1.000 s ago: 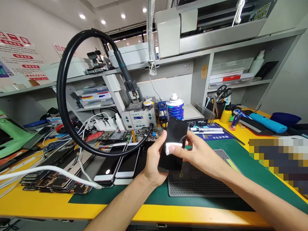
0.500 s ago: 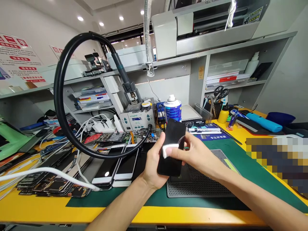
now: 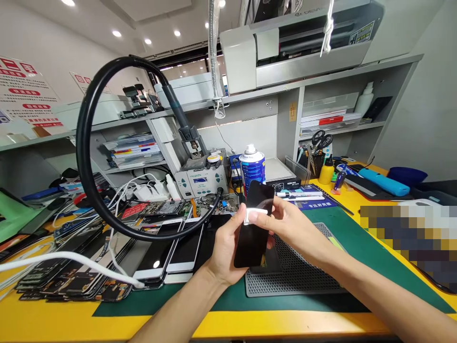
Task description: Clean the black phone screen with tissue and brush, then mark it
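The left hand [image 3: 225, 245] grips a slim, glossy black phone [image 3: 250, 247] from its left side, thumb lying along the edge, and holds it tilted above the near middle of the table [image 3: 285, 325]. The right hand [image 3: 285, 221] is closed on a soft white cloth [image 3: 257, 210], its thumb pressing the folded piece flat against the smooth dark face. Below them lies a grey mat [image 3: 300, 276] of rubbery look, patterned all over with small holes, on a larger, plain green mat [image 3: 360, 243]. Both cover part of the bright yellow tabletop. To the left, white-framed phones [image 3: 185, 252] lie side by side, next to an uneven stack of bare phone parts [image 3: 71, 278]. A thick, ribbed black hose [image 3: 83, 147] loops high over them from a boxy grey soldering station [image 3: 205, 180]. Farther back stand a round blue-and-white spray can [image 3: 253, 169] and, to the right, black-handled scissors [image 3: 322, 139] in a holder. Grey shelving [image 3: 285, 93] with plastic boxes and papers runs across the far side, under a pale ceiling with small round lights [image 3: 116, 34].
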`<state>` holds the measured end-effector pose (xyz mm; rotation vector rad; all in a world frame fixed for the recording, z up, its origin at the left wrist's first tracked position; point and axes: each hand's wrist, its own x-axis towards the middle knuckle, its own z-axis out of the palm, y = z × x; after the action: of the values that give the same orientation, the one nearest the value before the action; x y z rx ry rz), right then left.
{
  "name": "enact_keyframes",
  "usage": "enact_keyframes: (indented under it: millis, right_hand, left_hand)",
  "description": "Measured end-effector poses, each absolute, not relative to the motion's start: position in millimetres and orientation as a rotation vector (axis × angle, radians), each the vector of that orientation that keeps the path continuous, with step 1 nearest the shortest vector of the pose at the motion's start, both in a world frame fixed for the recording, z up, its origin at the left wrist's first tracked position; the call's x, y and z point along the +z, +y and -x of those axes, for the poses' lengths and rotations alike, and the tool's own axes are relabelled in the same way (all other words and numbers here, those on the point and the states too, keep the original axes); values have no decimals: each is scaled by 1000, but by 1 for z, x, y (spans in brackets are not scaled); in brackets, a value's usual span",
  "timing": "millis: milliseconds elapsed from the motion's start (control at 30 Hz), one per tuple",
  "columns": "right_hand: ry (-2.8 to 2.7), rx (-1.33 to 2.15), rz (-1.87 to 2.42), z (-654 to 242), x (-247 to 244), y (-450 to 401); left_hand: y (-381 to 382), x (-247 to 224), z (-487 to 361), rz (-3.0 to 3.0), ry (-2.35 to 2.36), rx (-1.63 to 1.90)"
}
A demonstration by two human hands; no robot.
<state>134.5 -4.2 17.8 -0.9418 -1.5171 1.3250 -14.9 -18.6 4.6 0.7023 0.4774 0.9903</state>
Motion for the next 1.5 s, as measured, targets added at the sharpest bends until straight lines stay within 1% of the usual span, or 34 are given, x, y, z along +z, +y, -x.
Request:
enact_keyframes:
  millis: [300, 500, 767, 933, 1033, 1200, 1367, 1500]
  right_hand:
    - [-1385, 1378, 880, -143, 27, -5]
    - [-1434, 1434, 843, -145, 29, -7]
    - [-1331, 1338, 929, -148, 32, -6]
    - [-1425, 1433, 919, -148, 34, -7]
    - [-1378, 1350, 957, -147, 35, -8]
    - [-1321, 1280, 939, -149, 33, -6]
    - [-1298, 1372, 921, -152, 30, -5]
    - [-1292, 1314, 927, -151, 33, -4]
  left_hand:
    - [-20, 3, 14, -812, 379, 906]
    - [-17, -3, 19, -827, 445, 809]
    - [-17, -3, 15, -828, 403, 797]
    - [-15, -6, 18, -838, 486, 791]
    - [-16, -6, 18, -850, 490, 786]
    - [-18, -4, 14, -872, 460, 823]
    - [-18, -4, 15, -854, 401, 791]
    - [-16, -1, 15, -772, 281, 823]
